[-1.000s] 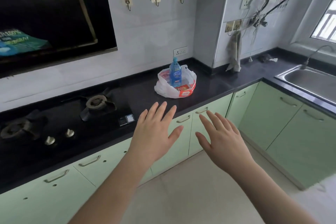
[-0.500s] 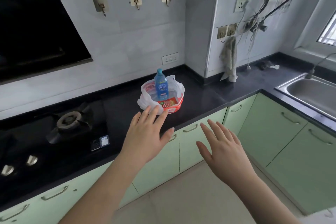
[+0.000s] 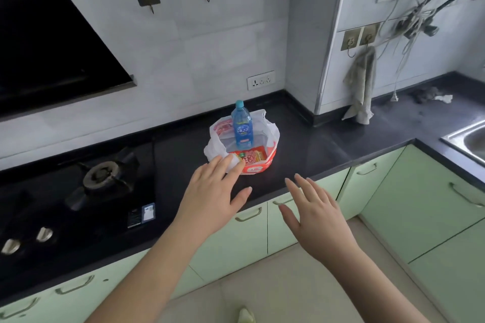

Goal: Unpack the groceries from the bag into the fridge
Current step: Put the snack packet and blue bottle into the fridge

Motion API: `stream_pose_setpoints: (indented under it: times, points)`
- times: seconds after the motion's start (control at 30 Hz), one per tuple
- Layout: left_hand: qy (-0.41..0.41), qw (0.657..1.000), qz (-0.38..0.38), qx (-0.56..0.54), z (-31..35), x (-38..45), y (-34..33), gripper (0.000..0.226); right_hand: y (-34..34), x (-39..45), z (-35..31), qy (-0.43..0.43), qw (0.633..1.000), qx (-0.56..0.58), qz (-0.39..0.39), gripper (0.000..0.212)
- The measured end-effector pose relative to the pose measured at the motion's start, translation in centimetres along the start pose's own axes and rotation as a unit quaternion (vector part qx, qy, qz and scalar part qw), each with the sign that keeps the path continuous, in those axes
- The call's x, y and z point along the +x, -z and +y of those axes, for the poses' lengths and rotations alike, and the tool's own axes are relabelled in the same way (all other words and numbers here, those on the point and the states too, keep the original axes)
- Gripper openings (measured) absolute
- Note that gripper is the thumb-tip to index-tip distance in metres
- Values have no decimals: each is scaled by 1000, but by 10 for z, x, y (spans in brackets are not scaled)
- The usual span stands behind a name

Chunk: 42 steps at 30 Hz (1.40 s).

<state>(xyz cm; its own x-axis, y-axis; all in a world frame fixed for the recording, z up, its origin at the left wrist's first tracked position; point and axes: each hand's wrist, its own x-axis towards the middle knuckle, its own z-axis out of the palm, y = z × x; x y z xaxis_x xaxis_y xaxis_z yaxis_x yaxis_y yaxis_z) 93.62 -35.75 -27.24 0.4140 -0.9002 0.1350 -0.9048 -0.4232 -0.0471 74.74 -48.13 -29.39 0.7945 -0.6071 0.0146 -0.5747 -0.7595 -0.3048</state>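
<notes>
A white plastic grocery bag (image 3: 271,130) with red print sits open on the black countertop (image 3: 309,149). Upright inside it stands a blue water bottle (image 3: 242,126), with red-and-orange food packets (image 3: 250,157) lying at the bag's near side. My left hand (image 3: 212,195) is open, fingers spread, its fingertips reaching the bag's near left edge. Over the counter's front edge hovers my right hand (image 3: 312,214), also open and holding nothing, to the right of the bag and apart from it. No fridge is in view.
A gas hob (image 3: 105,178) with knobs fills the counter to the left, under a black range hood (image 3: 52,42). Green cabinets (image 3: 420,204) run below. A steel sink (image 3: 469,139) is at the right; a cloth (image 3: 360,86) hangs from a wall hook.
The view has moved closer to the counter and bag. Both hands have stretched forward; the left hand's fingertips now reach the bag's near edge.
</notes>
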Motion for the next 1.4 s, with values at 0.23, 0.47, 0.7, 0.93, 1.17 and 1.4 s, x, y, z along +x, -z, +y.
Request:
stream_pose_setpoints:
  times: [0.23, 0.47, 0.7, 0.93, 1.17, 1.4]
  points:
    - [17, 999, -26, -34, -31, 62, -32, 71, -11, 81, 1, 5, 1000, -27, 0, 63]
    - [-4, 996, -66, -64, -70, 125, -61, 72, -13, 172, -15, -8, 999, -40, -5, 64]
    - [23, 992, -110, -58, -113, 172, -96, 67, -25, 224, -19, -38, 999, -27, -24, 67]
    - [24, 985, -146, -92, -118, 201, -136, 59, -43, 276, -15, -36, 997, 42, -50, 64]
    - [44, 985, -149, -75, -112, 238, -175, 49, -55, 331, -13, -19, 991, 124, -46, 71]
    - [99, 979, -176, -25, -103, 270, -206, 41, -78, 389, -11, -46, 983, 176, -31, 80]
